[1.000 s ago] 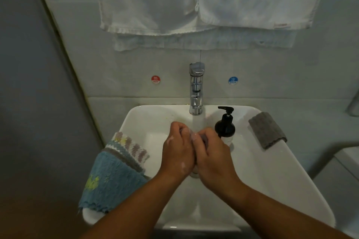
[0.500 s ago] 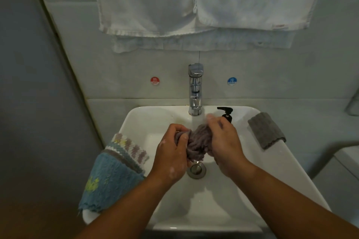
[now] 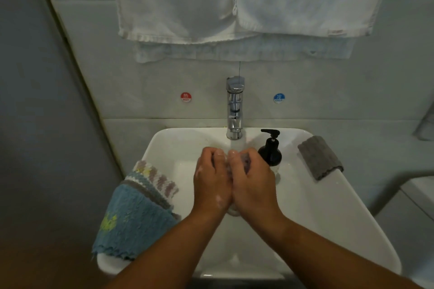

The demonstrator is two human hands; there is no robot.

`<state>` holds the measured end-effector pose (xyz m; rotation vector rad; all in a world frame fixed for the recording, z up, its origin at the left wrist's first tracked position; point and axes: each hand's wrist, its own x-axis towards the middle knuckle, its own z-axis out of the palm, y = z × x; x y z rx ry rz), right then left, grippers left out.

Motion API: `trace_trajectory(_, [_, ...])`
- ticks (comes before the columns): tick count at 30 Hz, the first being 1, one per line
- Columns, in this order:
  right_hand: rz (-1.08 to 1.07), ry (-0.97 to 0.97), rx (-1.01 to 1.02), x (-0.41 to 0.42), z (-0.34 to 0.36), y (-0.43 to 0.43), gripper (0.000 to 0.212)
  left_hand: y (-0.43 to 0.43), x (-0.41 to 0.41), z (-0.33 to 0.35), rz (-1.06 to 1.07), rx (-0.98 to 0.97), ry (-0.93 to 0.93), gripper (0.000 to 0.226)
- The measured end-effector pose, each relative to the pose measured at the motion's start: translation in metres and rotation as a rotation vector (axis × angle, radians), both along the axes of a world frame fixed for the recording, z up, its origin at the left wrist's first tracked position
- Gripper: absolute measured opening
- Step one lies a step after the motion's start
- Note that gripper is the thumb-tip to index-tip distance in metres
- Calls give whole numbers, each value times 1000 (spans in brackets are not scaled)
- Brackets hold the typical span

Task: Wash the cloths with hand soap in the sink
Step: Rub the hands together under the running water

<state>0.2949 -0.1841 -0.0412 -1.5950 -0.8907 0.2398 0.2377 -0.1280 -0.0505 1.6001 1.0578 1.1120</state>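
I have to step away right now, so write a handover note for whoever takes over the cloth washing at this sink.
Left hand and right hand: both grip one purplish cloth, pressed together over the sink below the faucet; water seems to run.
Done: suds on the left hand, so this cloth is soaped.
Left: blue cloth and striped cloth on the left rim, grey cloth on the right rim; washed or not, I cannot tell.
Black soap pump bottle stands by the right hand.
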Motion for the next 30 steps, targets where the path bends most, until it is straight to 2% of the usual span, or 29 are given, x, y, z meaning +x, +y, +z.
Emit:
trace_trajectory(2, [36,-50,35,-2,0,-2,20,-1,-1,0,-16,-73,-11,22])
trace_trajectory(4, [-6,-53,23,14,0,5,20,-15,-1,1,-118,-89,-26,24])
trace_trajectory(7, [-62,68,-64,31,-4,13,27,-29,-3,10,-223,49,-4,18])
trace_trajectory(10, [15,29,-155,15,-9,3,26,-9,-2,8,-143,128,60,16])
trace_trajectory(14, [58,-82,-46,9,-1,-5,25,-6,-4,-2,-154,68,145,17])
trace_trajectory(18, [-75,31,-20,27,5,8,27,-26,-3,5,-226,130,72,19])
trace_trajectory(21, [-35,-4,-7,11,5,1,24,-9,-5,3,-147,186,89,18])
trace_trajectory(25, [24,-123,46,7,9,-1,22,-11,-6,1,-155,40,101,20])
trace_trajectory(27, [-67,-61,7,23,12,9,26,-27,-6,6,-239,18,63,21])
trace_trajectory(30, [-74,15,-52,25,7,8,28,-27,-7,10,-238,157,73,17])
